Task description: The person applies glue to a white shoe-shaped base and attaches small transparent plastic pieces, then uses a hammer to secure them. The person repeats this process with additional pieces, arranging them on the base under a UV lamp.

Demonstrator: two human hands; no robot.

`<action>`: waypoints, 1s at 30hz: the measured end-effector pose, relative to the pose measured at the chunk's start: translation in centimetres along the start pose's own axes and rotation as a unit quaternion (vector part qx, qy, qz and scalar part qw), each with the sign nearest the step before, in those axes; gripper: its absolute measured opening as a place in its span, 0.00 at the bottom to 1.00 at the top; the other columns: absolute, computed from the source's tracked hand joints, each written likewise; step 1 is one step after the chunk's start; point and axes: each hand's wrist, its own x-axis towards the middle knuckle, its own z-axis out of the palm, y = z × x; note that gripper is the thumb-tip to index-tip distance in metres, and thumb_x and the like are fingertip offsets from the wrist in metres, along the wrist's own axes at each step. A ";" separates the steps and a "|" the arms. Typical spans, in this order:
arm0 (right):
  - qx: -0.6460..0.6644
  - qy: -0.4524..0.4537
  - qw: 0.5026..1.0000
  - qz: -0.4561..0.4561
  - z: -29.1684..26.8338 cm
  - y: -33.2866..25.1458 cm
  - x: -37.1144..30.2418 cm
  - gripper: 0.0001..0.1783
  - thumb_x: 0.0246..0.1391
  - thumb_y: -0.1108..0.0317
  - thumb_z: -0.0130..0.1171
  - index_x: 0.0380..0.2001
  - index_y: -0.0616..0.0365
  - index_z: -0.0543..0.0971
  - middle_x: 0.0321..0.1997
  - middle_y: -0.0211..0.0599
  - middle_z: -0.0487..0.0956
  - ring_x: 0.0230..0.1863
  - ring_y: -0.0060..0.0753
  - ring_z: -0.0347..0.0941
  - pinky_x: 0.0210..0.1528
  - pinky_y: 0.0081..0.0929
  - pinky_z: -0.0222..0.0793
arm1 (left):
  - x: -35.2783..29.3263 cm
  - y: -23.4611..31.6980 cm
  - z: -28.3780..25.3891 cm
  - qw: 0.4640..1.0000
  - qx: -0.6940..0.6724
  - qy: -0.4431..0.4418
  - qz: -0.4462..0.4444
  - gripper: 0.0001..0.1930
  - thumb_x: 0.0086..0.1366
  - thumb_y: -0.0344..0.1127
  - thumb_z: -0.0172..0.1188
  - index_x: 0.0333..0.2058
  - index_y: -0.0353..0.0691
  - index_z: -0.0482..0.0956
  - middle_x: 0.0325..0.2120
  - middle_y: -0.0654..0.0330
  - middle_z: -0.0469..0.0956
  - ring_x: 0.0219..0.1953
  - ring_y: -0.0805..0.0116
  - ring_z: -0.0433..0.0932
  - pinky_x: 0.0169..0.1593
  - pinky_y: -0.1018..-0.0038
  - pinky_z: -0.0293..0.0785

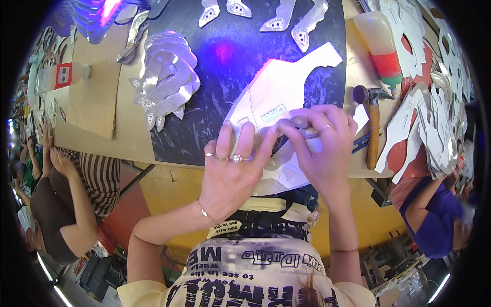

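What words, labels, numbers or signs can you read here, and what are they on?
I won't copy wording out, but this is where it stands:
Shirt: large dark lettering, partly legible.
White piece under the hands: small rectangular label, too small to read.
Clear bottle: red label, too small to read.

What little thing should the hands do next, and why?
Perhaps the left hand should press down gently on the white piece to steady it: its fingers lie over that piece, and the right hand is bunched close beside them. I can't tell exactly what the fingertips pinch.
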 end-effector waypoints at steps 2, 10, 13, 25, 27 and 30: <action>0.009 0.004 1.000 -0.003 -0.1 0.2 -0.5 0.09 0.50 0.65 0.67 0.37 0.47 0.83 0.37 0.27 0.77 0.44 0.32 0.72 0.54 0.39 0.56 | -0.1 0.0 -0.5 1.000 -0.012 -0.012 -0.011 0.33 0.51 0.30 0.63 0.59 0.58 0.76 0.52 0.56 0.67 0.57 0.51 0.65 0.55 0.58 0.65; -0.133 0.001 0.985 -0.106 0.0 -1.8 -1.6 0.17 0.43 0.70 0.67 0.41 0.46 0.82 0.37 0.23 0.76 0.42 0.27 0.73 0.56 0.38 0.55 | -0.6 0.6 -0.4 0.999 -0.032 -0.002 -0.040 0.27 0.57 0.33 0.60 0.58 0.56 0.77 0.54 0.55 0.70 0.60 0.48 0.67 0.53 0.55 0.66; -0.072 -0.015 0.987 -0.145 -0.4 -2.2 -1.8 0.18 0.42 0.71 0.67 0.41 0.47 0.82 0.37 0.21 0.77 0.41 0.25 0.73 0.56 0.40 0.54 | -0.7 0.6 -0.1 0.999 -0.015 0.018 -0.024 0.27 0.58 0.33 0.60 0.59 0.56 0.77 0.54 0.54 0.70 0.60 0.48 0.68 0.51 0.56 0.67; 0.037 0.043 0.998 0.026 0.3 -0.4 -0.5 0.08 0.52 0.68 0.70 0.37 0.49 0.84 0.29 0.22 0.79 0.32 0.23 0.72 0.51 0.30 0.52 | 0.1 1.4 -1.2 0.999 -0.008 -0.002 -0.039 0.29 0.57 0.38 0.64 0.60 0.53 0.75 0.57 0.53 0.69 0.61 0.57 0.68 0.61 0.54 0.62; 0.034 0.043 0.998 0.020 0.3 -0.5 -0.4 0.09 0.52 0.68 0.70 0.37 0.49 0.84 0.29 0.22 0.79 0.32 0.23 0.72 0.51 0.30 0.52 | 0.5 1.1 -0.6 0.996 -0.072 0.013 -0.044 0.26 0.61 0.39 0.60 0.59 0.48 0.75 0.57 0.53 0.70 0.61 0.58 0.68 0.63 0.56 0.62; 0.019 0.034 0.999 0.018 0.2 -0.6 -0.3 0.10 0.51 0.68 0.71 0.38 0.50 0.85 0.28 0.23 0.79 0.32 0.23 0.73 0.52 0.31 0.52 | 0.9 1.2 0.0 0.992 -0.115 0.023 -0.053 0.28 0.57 0.42 0.66 0.58 0.49 0.76 0.58 0.53 0.69 0.61 0.55 0.67 0.64 0.58 0.61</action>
